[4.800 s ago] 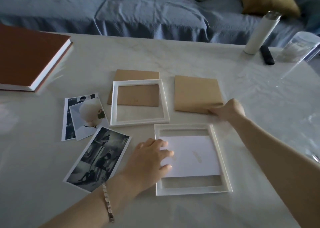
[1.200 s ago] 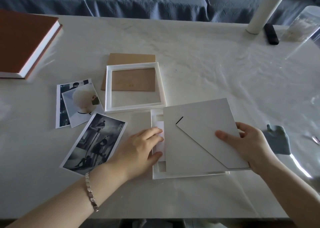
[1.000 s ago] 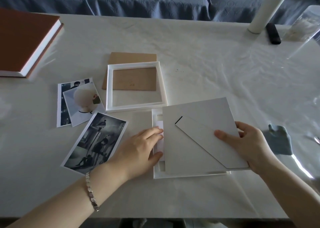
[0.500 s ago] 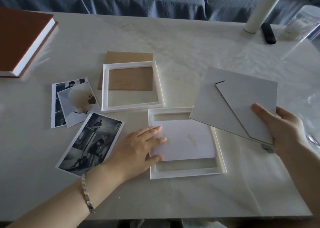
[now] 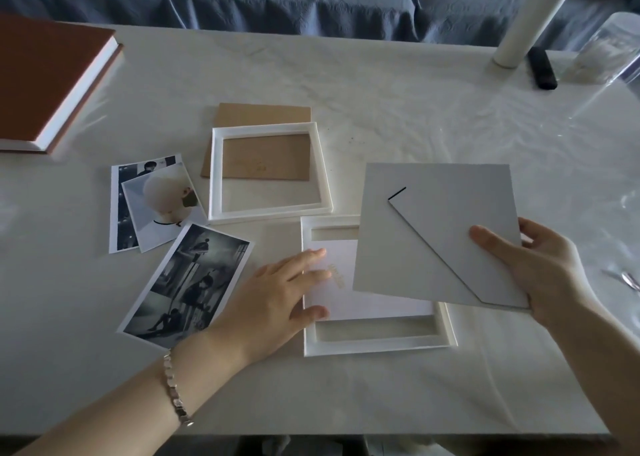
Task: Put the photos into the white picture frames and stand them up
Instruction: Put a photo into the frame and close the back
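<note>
A white frame point(image 5: 379, 346) lies face down in front of me with a photo's white back point(image 5: 374, 305) resting inside it. My left hand point(image 5: 277, 303) lies flat, fingers on the photo's left edge. My right hand point(image 5: 533, 268) holds a grey backing board with a stand flap point(image 5: 436, 234), tilted over the frame's upper right part. A second white frame point(image 5: 270, 211) lies behind, partly over a brown backing board point(image 5: 265, 118). Three photos lie to the left: a large dark one point(image 5: 188, 282) and two overlapping ones point(image 5: 152, 202).
A thick brown-covered book point(image 5: 45, 78) sits at the far left. A white bottle point(image 5: 526, 22), a black remote point(image 5: 542, 67) and a clear container point(image 5: 606, 53) stand at the far right. A blue-covered sofa runs behind the table.
My right hand picked the backing board off the table and turned it grey side up. It lifted the board off the near frame to the right, then brought it back down and left over the frame.
</note>
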`<state>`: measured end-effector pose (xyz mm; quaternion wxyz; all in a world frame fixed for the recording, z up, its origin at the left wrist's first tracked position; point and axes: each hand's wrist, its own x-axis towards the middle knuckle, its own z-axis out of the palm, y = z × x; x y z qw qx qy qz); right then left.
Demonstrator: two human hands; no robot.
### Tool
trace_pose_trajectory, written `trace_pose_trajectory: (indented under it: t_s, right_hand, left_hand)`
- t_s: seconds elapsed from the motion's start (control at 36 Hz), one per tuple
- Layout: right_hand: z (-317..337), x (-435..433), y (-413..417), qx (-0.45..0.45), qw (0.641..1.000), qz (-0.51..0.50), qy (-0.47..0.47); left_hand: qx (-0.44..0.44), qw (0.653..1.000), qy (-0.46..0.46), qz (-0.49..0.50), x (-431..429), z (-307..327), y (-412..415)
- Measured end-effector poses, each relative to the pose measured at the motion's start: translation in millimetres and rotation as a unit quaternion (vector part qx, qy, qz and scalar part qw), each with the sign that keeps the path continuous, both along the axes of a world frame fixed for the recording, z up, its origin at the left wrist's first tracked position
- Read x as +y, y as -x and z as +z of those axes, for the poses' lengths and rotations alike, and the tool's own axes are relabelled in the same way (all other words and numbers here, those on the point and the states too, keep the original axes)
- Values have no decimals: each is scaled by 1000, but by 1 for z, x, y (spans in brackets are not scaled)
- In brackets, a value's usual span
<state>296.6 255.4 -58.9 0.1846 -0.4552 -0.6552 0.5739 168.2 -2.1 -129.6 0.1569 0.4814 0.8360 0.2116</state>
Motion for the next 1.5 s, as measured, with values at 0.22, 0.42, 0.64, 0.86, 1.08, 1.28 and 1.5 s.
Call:
trace_pose_trajectory:
  t_s: [0.22, 0.42, 0.64, 0.86, 1.08, 1.28, 1.5]
  right_hand:
    - [-20, -23, -3, -41, 997, 68, 20]
    - [-24, -34, 7, -48, 993, 98, 46]
    - [-22, -39, 13, -50, 991, 117, 48]
    - [-24, -42, 10, -58, 990, 122, 46]
    - [-25, -43, 12, -47, 991, 114, 41]
    - [-30, -44, 12, -61, 991, 120, 9]
    - [-36, -44, 9, -70, 990, 126, -11]
  left_hand:
    - [-4, 992, -83, 98, -18, 4, -3]
    - [-16, 995, -55, 77, -18, -2, -6]
    - [-14, 996, -45, 79, -16, -5, -7]
    - [3, 997, -33, 74, -16, -3, -6]
    - [-14, 996, -25, 83, -14, 1, -5]
    - [-12, 997, -3, 71, -13, 6, -6]
    - [12, 997, 6, 74, -12, 7, -8]
